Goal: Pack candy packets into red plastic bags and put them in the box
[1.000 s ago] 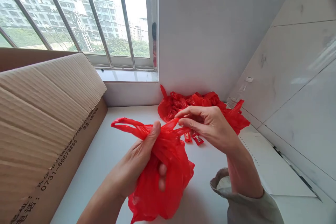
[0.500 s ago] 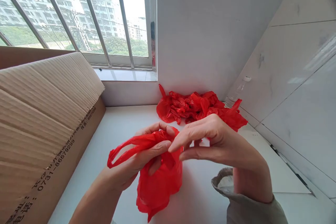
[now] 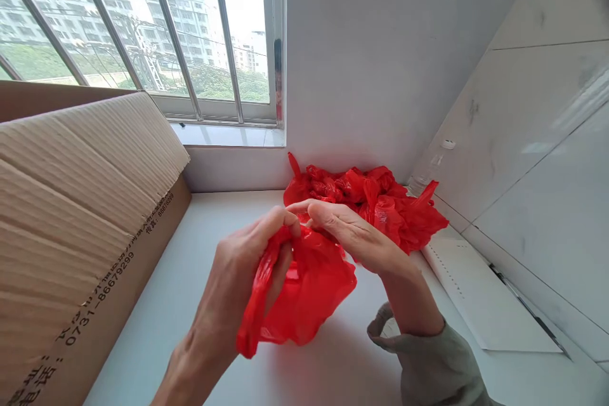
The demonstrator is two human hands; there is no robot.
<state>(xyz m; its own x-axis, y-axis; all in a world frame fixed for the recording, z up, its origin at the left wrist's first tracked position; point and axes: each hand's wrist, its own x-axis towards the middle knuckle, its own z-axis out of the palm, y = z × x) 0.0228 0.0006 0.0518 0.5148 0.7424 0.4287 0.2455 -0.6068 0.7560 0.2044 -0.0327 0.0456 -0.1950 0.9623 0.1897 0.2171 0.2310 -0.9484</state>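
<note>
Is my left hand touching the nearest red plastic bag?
Touching: the head view shows your left hand closed around part of the nearest red plastic bag.

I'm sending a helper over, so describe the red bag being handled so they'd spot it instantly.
Start at the big cardboard box, then the white table to its right. Nearer than the red heap at the table's back, find the red bag. Unlike that heap, it is held in the person's left hand.

On the cardboard box [image 3: 85,177] we read 0731-86679299 [image 3: 102,298] in black, beside Chinese characters; another number [image 3: 160,210] we cannot read surely.
</note>
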